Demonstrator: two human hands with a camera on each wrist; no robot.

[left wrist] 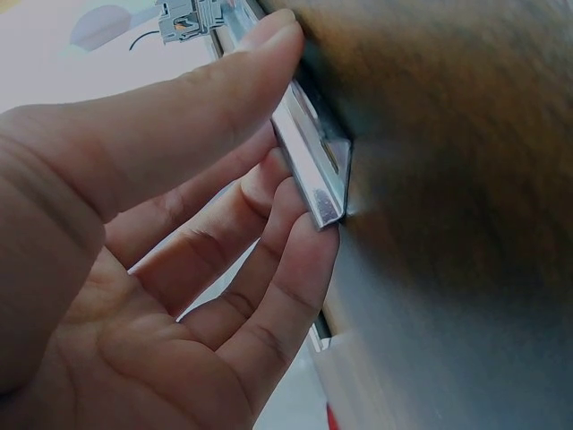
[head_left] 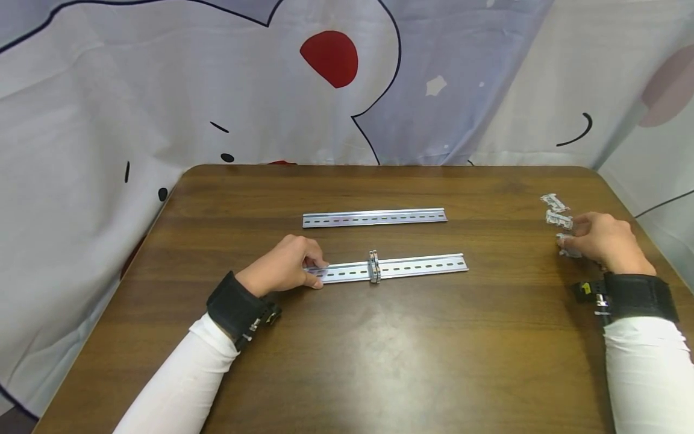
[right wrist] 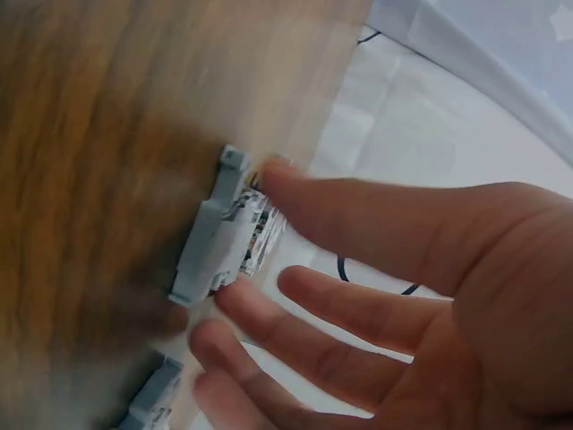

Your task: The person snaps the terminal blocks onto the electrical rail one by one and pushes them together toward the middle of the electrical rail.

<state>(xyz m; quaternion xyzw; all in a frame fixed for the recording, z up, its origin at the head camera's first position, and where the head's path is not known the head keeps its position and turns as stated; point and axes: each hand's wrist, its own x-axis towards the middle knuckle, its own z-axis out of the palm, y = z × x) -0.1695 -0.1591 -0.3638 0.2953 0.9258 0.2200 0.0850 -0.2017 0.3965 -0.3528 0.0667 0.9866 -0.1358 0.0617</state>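
My left hand [head_left: 290,265] pinches the left end of a slotted metal DIN rail [head_left: 423,265], thumb on one long edge and fingers on the other. In the left wrist view the rail's cut end [left wrist: 327,210] shows between them. Upright across the rail, left of its middle, stands a grey terminal block [head_left: 375,267]. Far to the right, my right hand [head_left: 609,241] is over the nearest loose terminal block [head_left: 569,246]. The right wrist view shows that block [right wrist: 219,228] on the table between thumb and fingers, which look loosely bent; whether they touch it is unclear.
Behind the held rail lies a second bare DIN rail [head_left: 374,218]. More loose terminal blocks [head_left: 558,219] lie near the right edge of the wooden table [head_left: 379,361]. A printed cloth [head_left: 244,78] hangs along the table's back.
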